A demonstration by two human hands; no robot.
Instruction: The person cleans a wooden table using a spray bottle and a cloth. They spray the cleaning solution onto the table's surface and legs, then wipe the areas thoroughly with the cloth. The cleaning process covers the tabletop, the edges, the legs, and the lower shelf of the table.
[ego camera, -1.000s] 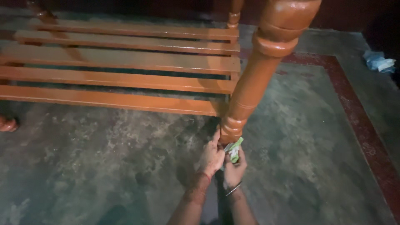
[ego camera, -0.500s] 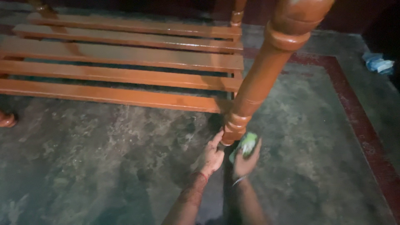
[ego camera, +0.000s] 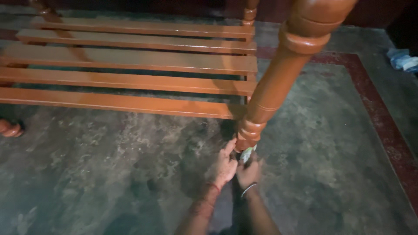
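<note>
A turned, glossy orange-brown wooden bed post (ego camera: 278,82) rises from the floor toward the camera. My left hand (ego camera: 224,165) lies flat against the foot of the post, fingers pointing up at its base. My right hand (ego camera: 249,173), with a metal bangle on the wrist, grips a small pale green and white object (ego camera: 247,154) pressed against the bottom of the post. What the object is I cannot tell; most of it is hidden by my fingers.
The slatted bed frame (ego camera: 130,65) of the same orange-brown wood stretches left from the post. Another turned leg (ego camera: 9,129) shows at the left edge. The floor is mottled grey-green with a dark red border (ego camera: 383,113). A bluish cloth (ego camera: 402,59) lies far right.
The view has shifted slightly. My right hand moved with the green object from the right side of the post's foot to directly beneath it, closer to my left hand.
</note>
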